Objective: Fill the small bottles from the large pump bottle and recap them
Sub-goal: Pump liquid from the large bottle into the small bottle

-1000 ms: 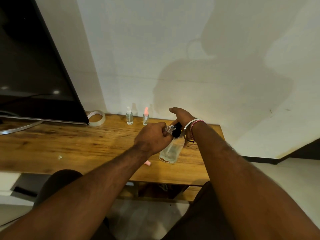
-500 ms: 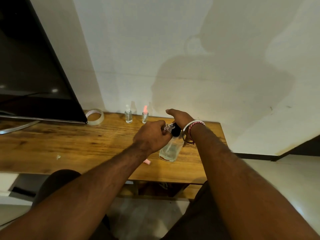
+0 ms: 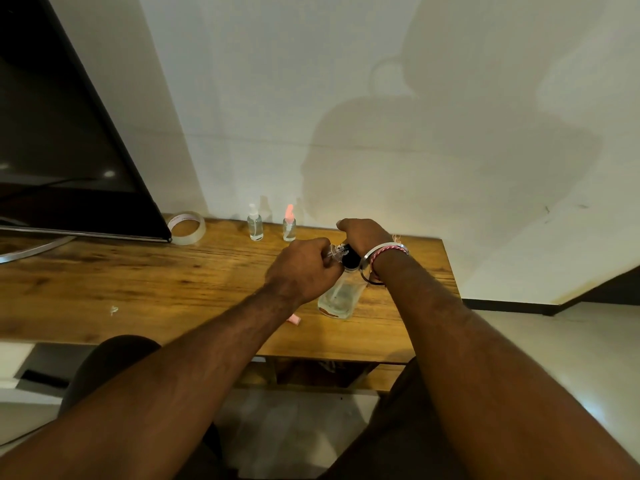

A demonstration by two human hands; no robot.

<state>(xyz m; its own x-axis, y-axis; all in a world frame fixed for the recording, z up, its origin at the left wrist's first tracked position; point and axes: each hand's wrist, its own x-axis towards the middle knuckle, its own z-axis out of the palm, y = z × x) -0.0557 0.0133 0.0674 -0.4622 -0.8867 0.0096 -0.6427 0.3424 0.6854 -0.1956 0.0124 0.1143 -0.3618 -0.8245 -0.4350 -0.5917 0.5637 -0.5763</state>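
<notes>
The large clear pump bottle [image 3: 341,297] stands on the wooden table [image 3: 138,282], its black pump head [image 3: 350,260] under my right hand [image 3: 363,233], which presses down on it. My left hand [image 3: 301,268] grips a small clear bottle [image 3: 335,252] and holds its open neck at the pump's nozzle. At the back by the wall stand two more small bottles, one with a white sprayer [image 3: 255,223] and one with a pink top [image 3: 289,225]. A small pink cap [image 3: 294,318] lies on the table below my left wrist.
A dark monitor [image 3: 62,150] on a metal stand fills the left side. A roll of clear tape [image 3: 187,227] lies beside it. A scrap of white paper [image 3: 113,310] sits near the front edge. The table's right edge ends close to the pump bottle.
Both hands stay at the pump bottle with hardly any motion; the view has shifted slightly.
</notes>
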